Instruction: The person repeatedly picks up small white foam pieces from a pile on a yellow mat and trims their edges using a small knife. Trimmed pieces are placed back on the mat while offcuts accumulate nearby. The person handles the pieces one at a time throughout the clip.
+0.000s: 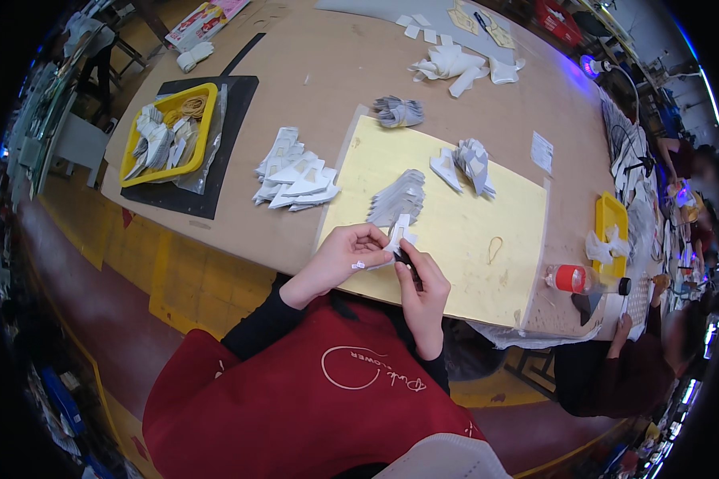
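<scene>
A white piece (400,227) sits between left hand (350,254) and right hand (424,287).

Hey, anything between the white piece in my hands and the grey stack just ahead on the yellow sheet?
Nothing visible. The white piece, held by your left hand and right hand, ends right by the grey stack; I can't tell whether they touch.

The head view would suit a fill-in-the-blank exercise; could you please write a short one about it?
1. The left hand and right hand hold a pale piece near the edge of a ____ sheet.
2. The tray at the table's left lies on a ____ mat.
3. The bottle has a ____ label.
4. The loose rubber band lies to the ____ of both hands.

Missing words: yellow; black; red; right.
</scene>
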### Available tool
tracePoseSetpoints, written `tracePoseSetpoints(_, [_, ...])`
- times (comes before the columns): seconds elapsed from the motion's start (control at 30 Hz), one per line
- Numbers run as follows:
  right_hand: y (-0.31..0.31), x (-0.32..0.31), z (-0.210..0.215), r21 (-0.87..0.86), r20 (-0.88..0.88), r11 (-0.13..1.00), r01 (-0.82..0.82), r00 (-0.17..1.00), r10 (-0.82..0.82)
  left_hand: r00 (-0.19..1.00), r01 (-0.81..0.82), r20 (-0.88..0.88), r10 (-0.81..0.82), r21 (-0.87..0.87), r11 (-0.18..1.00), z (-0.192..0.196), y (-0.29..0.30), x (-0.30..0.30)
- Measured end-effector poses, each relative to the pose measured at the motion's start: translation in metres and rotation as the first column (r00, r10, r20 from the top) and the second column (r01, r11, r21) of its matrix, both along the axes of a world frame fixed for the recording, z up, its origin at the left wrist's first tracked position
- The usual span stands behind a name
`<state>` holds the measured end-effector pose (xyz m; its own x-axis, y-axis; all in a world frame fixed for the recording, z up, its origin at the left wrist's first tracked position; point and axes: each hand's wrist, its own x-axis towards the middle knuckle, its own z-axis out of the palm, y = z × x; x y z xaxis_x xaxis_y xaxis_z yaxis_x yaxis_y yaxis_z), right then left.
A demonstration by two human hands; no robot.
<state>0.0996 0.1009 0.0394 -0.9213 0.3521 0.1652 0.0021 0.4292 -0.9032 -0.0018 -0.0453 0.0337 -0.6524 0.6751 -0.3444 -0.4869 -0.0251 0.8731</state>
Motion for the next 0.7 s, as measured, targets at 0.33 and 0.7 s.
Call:
tracePoseSetpoints(0.33, [-0.006,0.002,0.005,0.065,-0.085,0.998,0.0,0.996,0.006,0.999,-0.054,0.005,0.054,0.018,0.998,0.006,-0.006,0.004])
tracePoseSetpoints(0.7, [0.001,-0.002,-0.007,-0.052,-0.133,0.997,0.049,0.99,-0.055,0.988,-0.128,-0.081,0.128,0.006,0.992,-0.005,0.011,0.0])
